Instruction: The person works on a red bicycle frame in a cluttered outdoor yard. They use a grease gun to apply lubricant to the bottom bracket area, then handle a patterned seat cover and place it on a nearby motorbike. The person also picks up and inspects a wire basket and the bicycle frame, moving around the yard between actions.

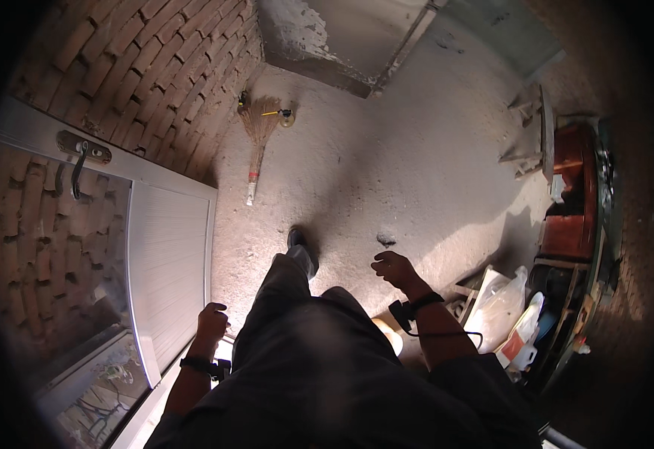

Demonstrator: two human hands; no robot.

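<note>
My left hand (212, 322) hangs at my side near the edge of a white door (170, 247), apart from it. Its fingers are loosely bent and apart, with nothing seen in them. My right hand (394, 270) is out in front of my right thigh, above the floor. Its fingers are half curled with small gaps, and no object shows in it. Both wrists carry a dark strap with a small black device (401, 315); a thin black cable loops by my right forearm. One dark shoe (297, 238) is forward on the floor.
A straw broom (256, 142) lies by the brick wall (140, 75), beside a small round item with a yellow strip (286, 118). A worn panel (334, 41) stands ahead. On the right are a wooden stool (530, 135), a reddish-brown cabinet (570, 191) and plastic bags (502, 303).
</note>
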